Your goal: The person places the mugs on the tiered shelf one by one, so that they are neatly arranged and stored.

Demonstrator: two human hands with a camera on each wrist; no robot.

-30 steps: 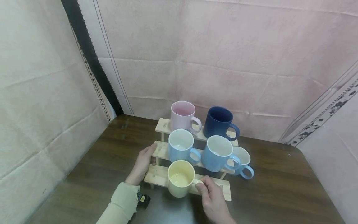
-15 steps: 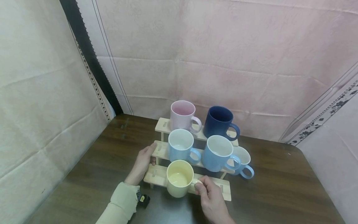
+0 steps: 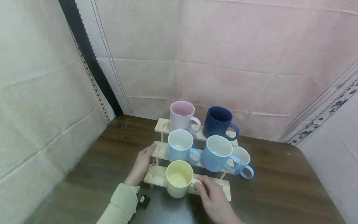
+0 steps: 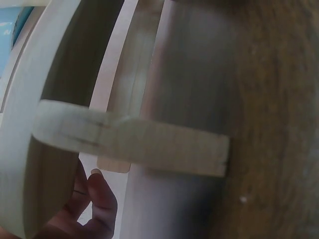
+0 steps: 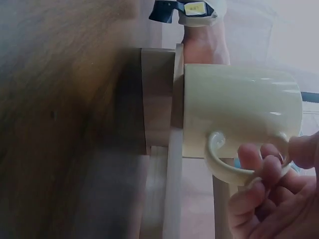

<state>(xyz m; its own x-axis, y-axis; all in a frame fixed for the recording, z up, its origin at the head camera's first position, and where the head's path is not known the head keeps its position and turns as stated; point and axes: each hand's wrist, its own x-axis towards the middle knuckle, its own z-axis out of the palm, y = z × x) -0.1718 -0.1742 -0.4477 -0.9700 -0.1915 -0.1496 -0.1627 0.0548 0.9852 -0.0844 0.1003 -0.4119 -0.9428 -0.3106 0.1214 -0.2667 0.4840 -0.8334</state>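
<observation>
A pale yellow mug (image 3: 179,186) stands upright on the lowest tier of a three-tier wooden rack (image 3: 157,176), its handle pointing right. My right hand (image 3: 214,199) holds that handle; in the right wrist view, fingers pass through the loop of the mug (image 5: 234,99) and the thumb lies against it. My left hand (image 3: 142,163) grips the left end of the middle tier. Fingers of the left hand (image 4: 102,206) show curled beneath the board in the left wrist view. On the middle tier sit two light blue mugs, one left (image 3: 177,152) and one right (image 3: 212,160).
The top tier carries a pink mug (image 3: 179,123) and a navy mug (image 3: 213,124). Another light blue mug (image 3: 242,155) stands on the brown table (image 3: 279,186) right of the rack, partly hidden. Cloth curtains (image 3: 223,56) enclose the table's back and sides.
The yellow mug has shifted slightly left along the lowest tier. The right-hand fingers on its handle look a little looser. The left hand stays put.
</observation>
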